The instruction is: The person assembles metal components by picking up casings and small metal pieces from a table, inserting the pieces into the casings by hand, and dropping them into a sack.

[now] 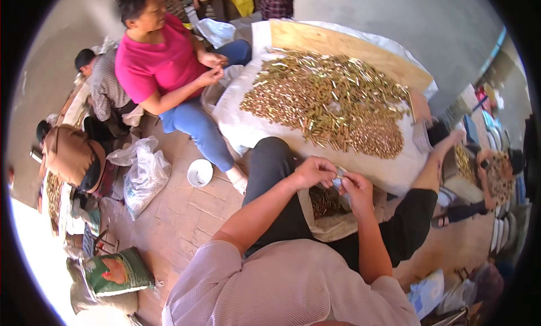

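My left hand and my right hand meet above my lap, fingers closed in a pinch. Between the fingertips shows a small pale, shiny thing, too small to name. Just below, between my legs, an open pale sack holds dark brownish-gold pieces, like those in front of me. A large heap of small brass-coloured tubes is spread over a white-covered table right beyond my hands. Some tubes lie lengthwise, others seem to stand packed on end.
A wooden board edges the table's far side. At the left, a person in a pink shirt sits working. A white bowl, a white plastic bag and a green sack rest on the brick floor. Others work on both sides.
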A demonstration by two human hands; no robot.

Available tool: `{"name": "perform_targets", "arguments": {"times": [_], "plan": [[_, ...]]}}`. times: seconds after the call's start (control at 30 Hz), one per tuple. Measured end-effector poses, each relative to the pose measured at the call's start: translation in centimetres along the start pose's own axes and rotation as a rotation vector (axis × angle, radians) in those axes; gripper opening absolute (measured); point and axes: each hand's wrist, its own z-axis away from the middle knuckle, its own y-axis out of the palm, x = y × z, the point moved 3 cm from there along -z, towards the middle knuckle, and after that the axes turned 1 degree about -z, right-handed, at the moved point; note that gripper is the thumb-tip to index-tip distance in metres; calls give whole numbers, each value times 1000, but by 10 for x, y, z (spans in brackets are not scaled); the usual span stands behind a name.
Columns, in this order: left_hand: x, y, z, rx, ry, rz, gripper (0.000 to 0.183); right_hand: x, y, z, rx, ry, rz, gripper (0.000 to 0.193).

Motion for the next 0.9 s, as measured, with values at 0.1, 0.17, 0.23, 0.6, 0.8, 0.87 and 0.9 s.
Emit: {"name": "perform_targets", "arguments": {"times": [0.1,0.17,0.23,0.6,0.8,0.87,0.9], "plan": [[2,0,4,16,28,-44,12,-1,5,1,15,15,-19,16],[6,-2,6,-5,36,-62,12,0,11,2,30,-2,-6,14],[4,-1,7,-17,42,-78,11,-3,7,1,27,-8,27,14],[7,7,14,27,120,-250,12,-18,-4,8,76,18,132,15],[20,2,14,-24,172,-308,10,-37,-8,5,119,72,7,19],[21,3,15,-36,200,-373,11,-42,-8,2,134,87,5,20],[19,3,17,-44,205,-370,11,-43,-9,2,117,98,-6,20]]}}
